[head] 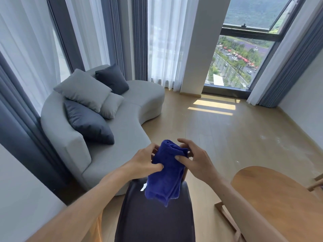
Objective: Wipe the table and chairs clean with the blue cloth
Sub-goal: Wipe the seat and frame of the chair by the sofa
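Far left, by the windows: grey-blue curtains (15,109) hang beside a curved grey sofa (125,119) carrying light and dark cushions (83,89).
Left hand: the left hand (145,163) pinches the near left side of the blue cloth (166,177), thumb pressed into the fabric and fingers curled behind its upper fold.
Cloth position: it hangs in the air between the two hands, bunched at the top where they meet and drooping freely below, directly above the dark seat of a chair (153,215); it touches neither chair nor surface.
Cloth handling: judged soft, light and limp, a plush towel that sags under its own weight; it will not slip easily, nor break, but it will flop unless gathered.
Where to hold: the folded top edge looks the best grip, so a flat pad can be formed for wiping.
Right hand: the right hand (195,159) grips the upper right edge, thumb on the front face, index finger stretched over the top.
Step in hand: probably refolding the cloth before wiping; nothing has been touched with it yet.
Right side: the round wooden surface (279,198) lies near, low right, with pale wooden floor (227,137) beyond.
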